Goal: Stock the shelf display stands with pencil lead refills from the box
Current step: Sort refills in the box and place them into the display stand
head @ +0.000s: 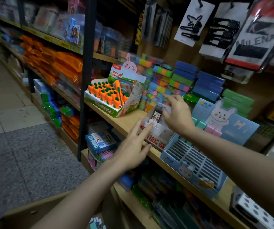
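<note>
Lead-refill case (155, 115), light, slick and brittle by our guess, stands in the white display stand (156, 129); our right hand (179, 116) pinches its top, our left hand (133, 151) rests straight-fingered against the stand's front.

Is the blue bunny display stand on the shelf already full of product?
No. The blue bunny display stand shows rows of bare slots, with only one small item near its front right corner.
</note>
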